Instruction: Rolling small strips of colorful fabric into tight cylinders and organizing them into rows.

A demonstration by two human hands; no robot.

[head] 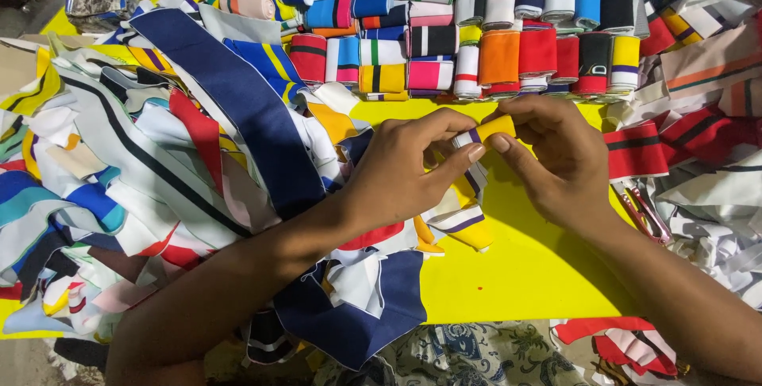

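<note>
1. Head view: the left hand (397,165) and the right hand (556,156) meet just above the middle of the frame, over a bright yellow tabletop (524,267).
2. Between them sits a small rolled strip of yellow and white ribbed fabric with a purple line (486,130), partly wound, its loose tail hanging toward 6 o'clock under the left hand.
3. The left grip is pressed together on the roll, thumb beneath and fingertips on top at its 9 o'clock end.
4. The right grip pinches the same roll from 3 o'clock, thumb against its lower edge and fingers curled over it.
5. At 12 o'clock of the hands stand rows of finished fabric rolls in red, orange, black, blue and white (508,44), packed side by side.
6. From 9 o'clock down to 7 o'clock spreads a loose heap of striped fabric strips (143,187), with a long navy blue band (246,108) lying across it.
7. At 4 o'clock of the right hand, small red-handled snips (644,213) lie at the tabletop's edge, beside red and black striped strips (683,144).
</note>
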